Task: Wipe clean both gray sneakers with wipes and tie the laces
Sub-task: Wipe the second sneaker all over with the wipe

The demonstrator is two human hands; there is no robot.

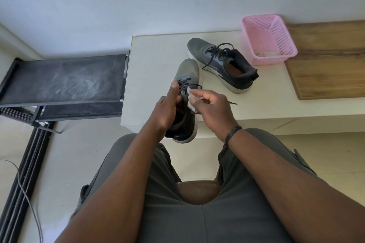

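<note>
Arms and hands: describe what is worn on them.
Both forearms are bare, with no sleeves showing and no gloves on the left hand or the right hand. A dark braided wristband circles the right wrist. No rings or watch are visible.

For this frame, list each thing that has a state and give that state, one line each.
Held sneaker: lifted, gripped by the left hand, laces untied.
Wipe: pinched in the right hand, against the held sneaker.
Second sneaker: resting on the white table, laces loose.
Pink basket: upright, scraps inside.
</note>
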